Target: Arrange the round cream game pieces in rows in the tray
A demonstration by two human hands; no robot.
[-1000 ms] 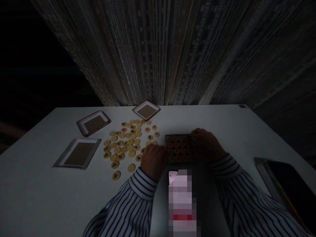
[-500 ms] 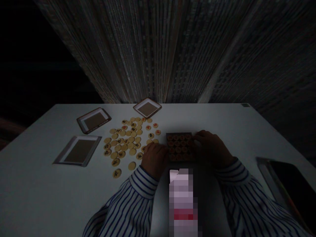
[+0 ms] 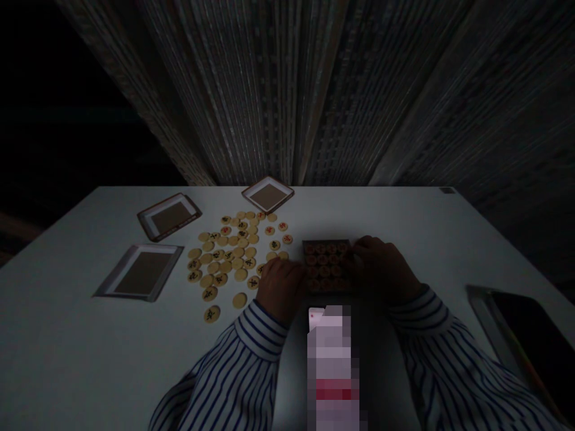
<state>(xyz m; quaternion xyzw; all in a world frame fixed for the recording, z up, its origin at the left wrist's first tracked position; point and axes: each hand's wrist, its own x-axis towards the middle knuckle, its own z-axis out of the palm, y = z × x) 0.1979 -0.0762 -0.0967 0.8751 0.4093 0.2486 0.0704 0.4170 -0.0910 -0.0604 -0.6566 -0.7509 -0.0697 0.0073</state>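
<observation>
A small dark box lies on the table between my two hands, filled with rows of round Chinese chess pieces bearing red marks. My left hand is closed, its curled fingertips against the box's left side. At the right side, my right hand bends its fingers over the box's edge and its right-hand pieces. Shadow hides what those fingertips hold, if anything. Left of the box, many loose wooden Chinese chess pieces are spread out, some showing black or red characters, others blank side up.
Three shallow trays or lids stand around the loose pieces: one at the back, one at the upper left, one at the left. A bright, partly pixelated screen sits before me. A dark tablet-like object lies at the right.
The view has shifted very slightly. Both hands stay at the box in nearly the same pose, and the pieces look unmoved.
</observation>
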